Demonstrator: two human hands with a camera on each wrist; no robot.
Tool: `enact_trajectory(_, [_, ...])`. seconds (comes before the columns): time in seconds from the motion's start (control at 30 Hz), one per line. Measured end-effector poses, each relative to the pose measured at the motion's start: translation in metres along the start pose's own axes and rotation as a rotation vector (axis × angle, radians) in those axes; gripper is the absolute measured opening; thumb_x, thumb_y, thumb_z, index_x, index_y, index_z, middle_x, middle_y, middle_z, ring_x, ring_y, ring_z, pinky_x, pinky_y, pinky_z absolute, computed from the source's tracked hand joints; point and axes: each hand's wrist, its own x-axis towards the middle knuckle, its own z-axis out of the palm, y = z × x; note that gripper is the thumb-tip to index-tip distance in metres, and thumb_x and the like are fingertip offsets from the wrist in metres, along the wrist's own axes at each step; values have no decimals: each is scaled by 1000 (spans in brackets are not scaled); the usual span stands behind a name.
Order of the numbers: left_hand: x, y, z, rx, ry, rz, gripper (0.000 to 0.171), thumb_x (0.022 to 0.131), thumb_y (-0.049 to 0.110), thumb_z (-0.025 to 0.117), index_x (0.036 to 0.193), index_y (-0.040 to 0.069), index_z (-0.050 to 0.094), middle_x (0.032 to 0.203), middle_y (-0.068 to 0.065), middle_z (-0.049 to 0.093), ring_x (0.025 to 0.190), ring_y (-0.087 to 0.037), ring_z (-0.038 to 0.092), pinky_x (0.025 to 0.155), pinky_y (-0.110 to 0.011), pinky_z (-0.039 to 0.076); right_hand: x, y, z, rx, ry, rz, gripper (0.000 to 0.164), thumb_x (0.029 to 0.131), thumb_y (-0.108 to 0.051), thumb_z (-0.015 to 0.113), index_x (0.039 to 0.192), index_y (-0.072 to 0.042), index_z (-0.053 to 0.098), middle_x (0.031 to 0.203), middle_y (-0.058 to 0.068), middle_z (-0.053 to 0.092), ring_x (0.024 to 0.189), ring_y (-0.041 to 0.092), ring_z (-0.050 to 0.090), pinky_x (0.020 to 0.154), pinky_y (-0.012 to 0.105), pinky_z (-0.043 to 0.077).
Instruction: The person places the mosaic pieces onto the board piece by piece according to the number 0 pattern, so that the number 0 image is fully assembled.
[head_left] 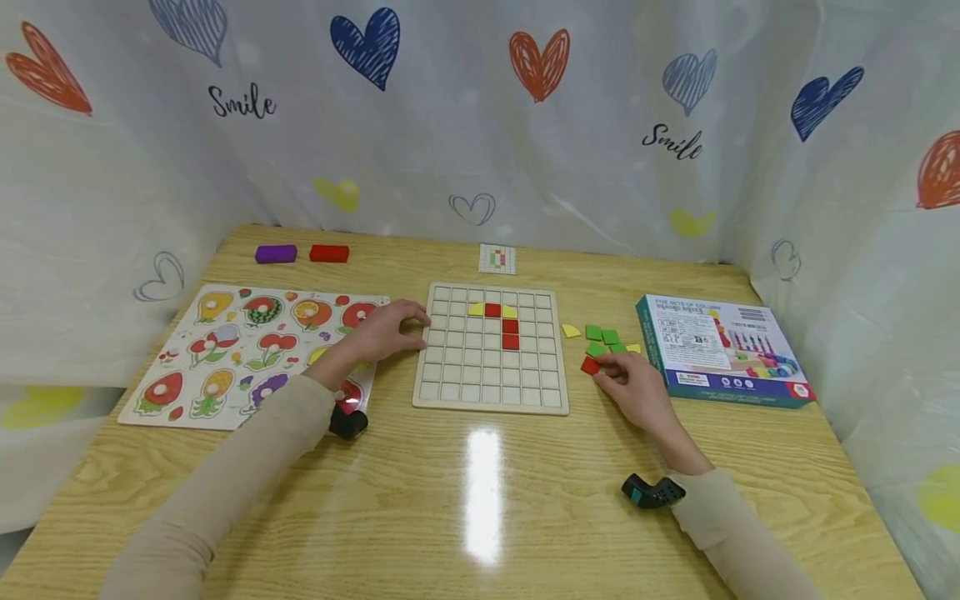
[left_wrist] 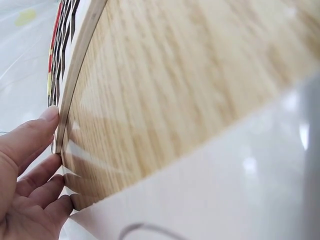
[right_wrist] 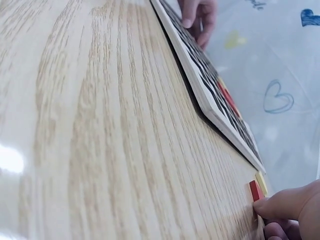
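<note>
A wooden grid board (head_left: 491, 375) lies mid-table. On it sit red square tiles (head_left: 510, 342) and two yellow quarter-round tiles (head_left: 476, 309). My left hand (head_left: 386, 332) rests at the board's left edge, thumb and fingertips touching the rim, as the left wrist view also shows. My right hand (head_left: 633, 387) pinches a red square tile (head_left: 590, 366) right of the board. Just beyond it lie several green square tiles (head_left: 594, 333) and a yellow quarter-round tile (head_left: 572, 331). Another yellow tile (head_left: 633, 348) shows partly by the fingers.
A small pattern card (head_left: 497, 259) lies behind the board. At left is a fruit puzzle board (head_left: 262, 310), partly under my left arm. Purple (head_left: 276, 254) and red (head_left: 329, 253) blocks lie at the back left. A boxed game (head_left: 723, 350) is at right.
</note>
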Motion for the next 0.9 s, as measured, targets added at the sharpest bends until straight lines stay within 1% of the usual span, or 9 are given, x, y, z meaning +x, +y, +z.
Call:
enact_trajectory(0.03, [0, 0, 0, -3, -1, -4, 33, 88, 17, 74, 118, 5, 64, 138, -13, 51, 132, -31, 43, 111, -48, 33, 0, 0, 0, 1, -1, 0, 27, 91, -12, 69, 116, -1, 68, 98, 14, 62, 88, 26, 60, 76, 38, 49])
enact_trajectory(0.2, [-1, 1, 0, 2, 3, 20, 34, 88, 15, 74, 118, 4, 65, 138, -16, 51, 132, -33, 43, 111, -49, 32, -1, 1, 0, 15, -13, 13, 28, 91, -9, 67, 117, -1, 68, 100, 15, 61, 91, 27, 60, 78, 40, 49])
enact_trajectory(0.3, [-1, 1, 0, -2, 4, 31, 34, 88, 14, 74, 118, 3, 65, 137, -17, 51, 131, -34, 43, 111, -49, 33, 0, 1, -1, 19, -19, 16, 29, 91, -11, 67, 118, -1, 68, 101, 15, 61, 92, 27, 59, 78, 39, 49])
enact_trajectory(0.47, [-2, 1, -1, -13, 2, 29, 33, 87, 13, 74, 117, 3, 65, 137, -17, 52, 131, -34, 43, 111, -49, 33, 0, 0, -1, 16, -18, -1, 31, 92, -16, 69, 118, -1, 68, 101, 14, 62, 92, 27, 58, 78, 39, 47])
enact_trajectory(0.73, [-2, 2, -2, -10, 1, 32, 34, 87, 13, 75, 118, 3, 65, 137, -17, 51, 132, -34, 42, 111, -49, 32, -1, -2, 1, 11, -10, -32, 27, 91, -12, 70, 115, -1, 69, 97, 13, 63, 89, 27, 57, 76, 38, 46])
enact_trajectory(0.9, [-2, 3, -1, -9, 2, 26, 34, 87, 13, 74, 118, 3, 64, 137, -16, 51, 132, -34, 42, 111, -49, 32, -1, -2, 3, 4, -11, -30, 28, 91, -15, 70, 116, -3, 69, 96, 11, 64, 87, 25, 58, 73, 37, 46])
